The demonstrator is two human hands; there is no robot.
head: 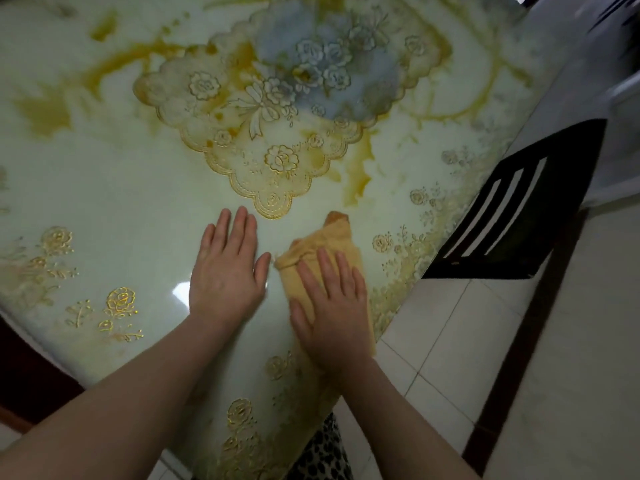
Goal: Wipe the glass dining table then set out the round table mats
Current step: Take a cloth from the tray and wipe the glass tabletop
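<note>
The glass dining table [104, 188] fills most of the head view, pale green with gold and blue flower patterns under the glass. A folded yellow cloth [332, 237] lies on it near the right edge. My right hand [329, 306] presses flat on the cloth, fingers spread, covering its near half. Just left of the cloth, my left hand [227, 268] rests flat on the bare glass with fingers apart, holding nothing. No round table mats are in view.
A dark wooden chair [519, 209] with a slatted back stands tucked against the table's right edge. White floor tiles [450, 334] lie to the right. A white cabinet or appliance [620, 109] is at the far right.
</note>
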